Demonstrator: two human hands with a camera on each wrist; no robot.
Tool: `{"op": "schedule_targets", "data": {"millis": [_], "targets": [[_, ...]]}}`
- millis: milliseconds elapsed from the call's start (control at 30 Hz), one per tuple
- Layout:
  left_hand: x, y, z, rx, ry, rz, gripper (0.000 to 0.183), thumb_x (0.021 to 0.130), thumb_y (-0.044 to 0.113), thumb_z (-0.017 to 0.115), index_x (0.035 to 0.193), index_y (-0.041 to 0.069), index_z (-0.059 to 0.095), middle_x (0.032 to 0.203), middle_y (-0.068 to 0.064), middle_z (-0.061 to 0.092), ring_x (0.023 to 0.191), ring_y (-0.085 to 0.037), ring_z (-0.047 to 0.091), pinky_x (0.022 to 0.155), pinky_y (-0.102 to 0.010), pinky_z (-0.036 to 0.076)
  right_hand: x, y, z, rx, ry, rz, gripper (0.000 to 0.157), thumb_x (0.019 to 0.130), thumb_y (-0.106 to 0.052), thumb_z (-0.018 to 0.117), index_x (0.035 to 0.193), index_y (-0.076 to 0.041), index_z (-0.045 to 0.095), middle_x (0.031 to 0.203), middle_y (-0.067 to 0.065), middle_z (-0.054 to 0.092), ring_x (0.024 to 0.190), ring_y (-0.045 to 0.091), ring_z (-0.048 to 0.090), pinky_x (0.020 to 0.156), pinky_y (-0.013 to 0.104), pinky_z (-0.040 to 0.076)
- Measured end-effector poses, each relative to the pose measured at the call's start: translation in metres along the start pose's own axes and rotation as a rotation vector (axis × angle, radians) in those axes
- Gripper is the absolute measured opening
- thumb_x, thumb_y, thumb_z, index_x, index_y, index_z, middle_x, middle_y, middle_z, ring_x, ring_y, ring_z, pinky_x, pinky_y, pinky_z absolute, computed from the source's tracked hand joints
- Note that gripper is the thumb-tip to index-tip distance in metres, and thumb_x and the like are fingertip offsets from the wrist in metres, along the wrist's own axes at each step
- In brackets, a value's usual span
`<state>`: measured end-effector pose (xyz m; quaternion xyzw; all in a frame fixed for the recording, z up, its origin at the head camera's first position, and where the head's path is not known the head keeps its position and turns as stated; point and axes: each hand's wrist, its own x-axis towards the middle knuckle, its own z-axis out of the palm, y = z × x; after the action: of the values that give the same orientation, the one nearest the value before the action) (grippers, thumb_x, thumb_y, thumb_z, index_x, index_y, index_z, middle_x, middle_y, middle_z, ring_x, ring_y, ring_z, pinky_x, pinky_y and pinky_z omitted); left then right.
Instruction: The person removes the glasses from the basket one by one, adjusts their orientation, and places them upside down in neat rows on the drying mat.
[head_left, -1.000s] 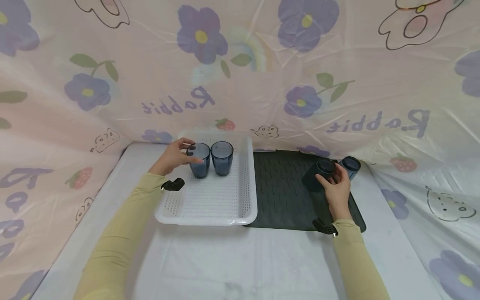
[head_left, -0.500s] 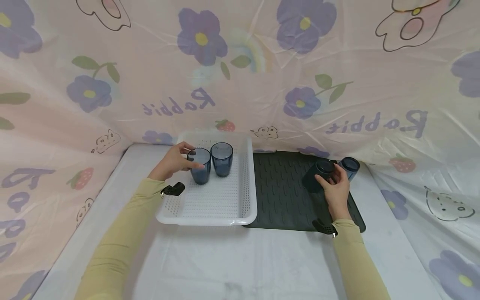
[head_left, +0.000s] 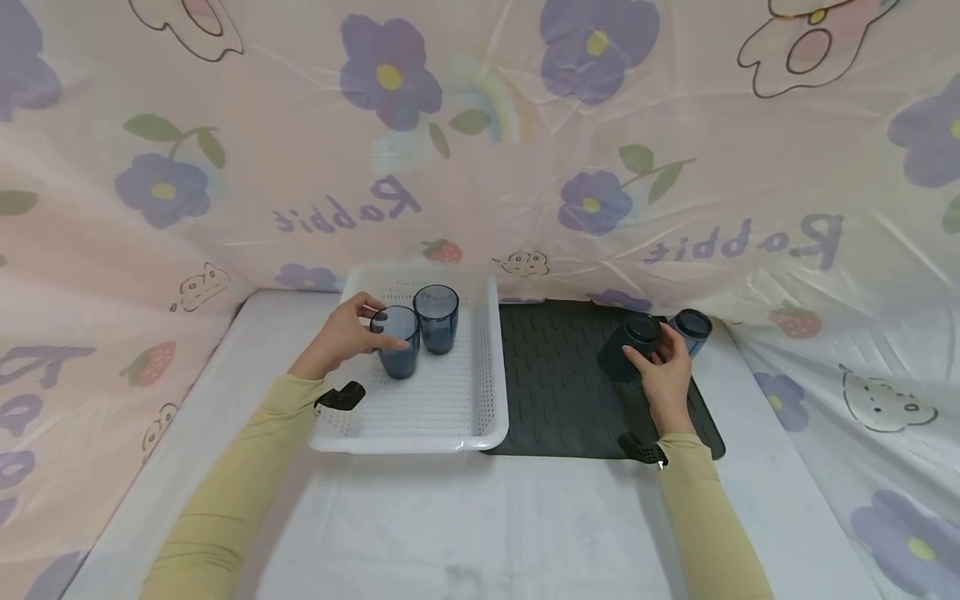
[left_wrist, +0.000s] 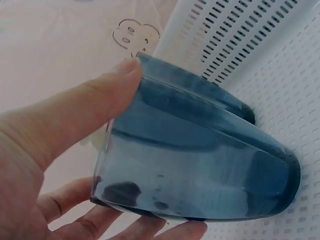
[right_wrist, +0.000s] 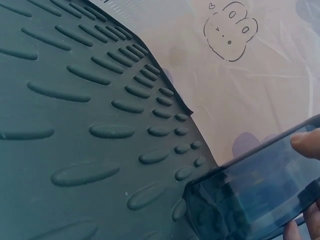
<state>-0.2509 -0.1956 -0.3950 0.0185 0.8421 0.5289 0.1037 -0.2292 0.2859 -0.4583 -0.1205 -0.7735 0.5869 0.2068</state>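
My left hand [head_left: 339,340] grips a blue see-through glass [head_left: 399,357] near its rim, thumb on one side and fingers on the other. That glass stands mouth up in a white perforated basket [head_left: 420,446]. Behind it to the right is a second blue glass [head_left: 438,327], also mouth up. On the dark ribbed mat [head_left: 551,383], my right hand [head_left: 666,383] holds a blue glass [head_left: 621,357] turned base up; in the right wrist view its rim meets the mat [right_wrist: 100,150]. Just beyond the right hand is another upturned glass [head_left: 693,327], partly hidden.
The basket and mat lie side by side on a white-covered table [head_left: 420,525]. A patterned curtain [head_left: 480,192] hangs close behind them and along both sides. The basket's right wall borders the mat.
The left hand has shifted its glass toward the front of the basket, out of line with the second glass. My right hand and its glass stay nearly still; the view has shifted slightly.
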Motion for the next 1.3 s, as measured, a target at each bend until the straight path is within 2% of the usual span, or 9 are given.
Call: {"op": "schedule_targets", "data": {"millis": [233, 333, 500, 833, 1100, 1300], "targets": [[-0.006, 0.005, -0.001, 0.063, 0.001, -0.005, 0.082, 0.065, 0.034, 0.090, 0.128, 0.010, 0.044, 0.122, -0.017, 0.044, 0.084, -0.034, 0.061, 0.069, -0.037, 0.058, 0.003, -0.001, 0.001, 0.001, -0.015, -0.028, 0.070, 0.083, -0.012, 0.076, 0.143, -0.015, 0.040, 0.139, 0.010, 0.043, 0.130, 0.024, 0.041, 0.111, 0.037, 0.032], [-0.009, 0.008, -0.001, 0.082, -0.004, -0.021, 0.085, 0.066, 0.038, 0.089, 0.133, 0.012, 0.043, 0.120, -0.019, 0.045, 0.084, -0.034, 0.062, 0.068, -0.036, 0.058, 0.005, -0.001, 0.002, -0.001, -0.024, -0.025, 0.070, 0.083, -0.012, 0.076, 0.143, -0.016, 0.040, 0.140, 0.009, 0.042, 0.130, 0.024, 0.040, 0.111, 0.037, 0.032], [-0.012, 0.009, -0.002, 0.060, -0.004, -0.038, 0.088, 0.072, 0.039, 0.084, 0.144, 0.016, 0.040, 0.120, -0.021, 0.044, 0.086, -0.036, 0.063, 0.070, -0.036, 0.059, 0.009, -0.003, 0.002, -0.005, -0.031, -0.028, 0.070, 0.084, -0.013, 0.075, 0.144, -0.016, 0.039, 0.141, 0.008, 0.041, 0.131, 0.023, 0.039, 0.111, 0.035, 0.031], [-0.016, 0.004, -0.006, 0.018, 0.029, -0.066, 0.089, 0.071, 0.040, 0.085, 0.143, 0.013, 0.041, 0.122, -0.022, 0.045, 0.089, -0.043, 0.064, 0.071, -0.038, 0.059, 0.009, -0.004, 0.003, 0.003, -0.039, -0.012, 0.070, 0.084, -0.011, 0.075, 0.144, -0.015, 0.038, 0.143, 0.008, 0.040, 0.133, 0.021, 0.038, 0.112, 0.034, 0.030], [-0.018, 0.003, -0.007, 0.027, 0.041, -0.048, 0.087, 0.071, 0.039, 0.085, 0.141, 0.010, 0.042, 0.121, -0.024, 0.045, 0.075, -0.032, 0.067, 0.068, -0.037, 0.059, 0.007, 0.000, 0.001, 0.000, -0.030, -0.013, 0.071, 0.084, -0.011, 0.075, 0.144, -0.016, 0.038, 0.143, 0.007, 0.040, 0.133, 0.021, 0.038, 0.112, 0.034, 0.030], [-0.022, 0.003, -0.005, 0.019, 0.053, -0.030, 0.087, 0.071, 0.038, 0.085, 0.141, 0.010, 0.043, 0.121, -0.023, 0.045, 0.077, -0.033, 0.066, 0.067, -0.036, 0.059, 0.005, 0.002, -0.001, -0.001, -0.031, 0.002, 0.071, 0.084, -0.010, 0.075, 0.144, -0.016, 0.038, 0.143, 0.007, 0.040, 0.133, 0.021, 0.037, 0.112, 0.033, 0.030]]}}
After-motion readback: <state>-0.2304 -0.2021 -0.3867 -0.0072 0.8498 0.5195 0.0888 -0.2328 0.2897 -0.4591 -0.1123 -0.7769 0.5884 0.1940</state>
